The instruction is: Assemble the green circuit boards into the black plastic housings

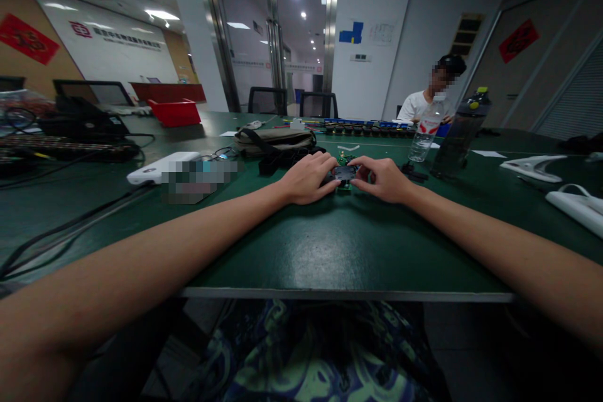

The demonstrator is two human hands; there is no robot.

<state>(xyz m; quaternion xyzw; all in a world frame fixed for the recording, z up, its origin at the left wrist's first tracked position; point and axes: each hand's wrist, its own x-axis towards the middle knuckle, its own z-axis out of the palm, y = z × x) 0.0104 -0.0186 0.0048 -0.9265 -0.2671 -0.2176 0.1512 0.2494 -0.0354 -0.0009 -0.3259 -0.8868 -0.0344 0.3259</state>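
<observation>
In the head view, a small black flat piece [345, 173] sits over a green circuit board [345, 188] between my hands on the dark green table. My left hand [308, 177] grips the left edge of the black piece, its thumb low and its fingers curled above. From the other side my right hand [382, 179] pinches the right edge between thumb and fingers. Some green board shows behind the black piece too. Whether the piece is fastened to the board I cannot tell.
Behind my left hand lie a black strap [277, 160] and a grey-beige pouch [276, 140]. A clear bottle [424, 135] and a dark bottle [460, 132] stand to the right. A white device [162, 166] lies left. Across the table sits a person [417, 105].
</observation>
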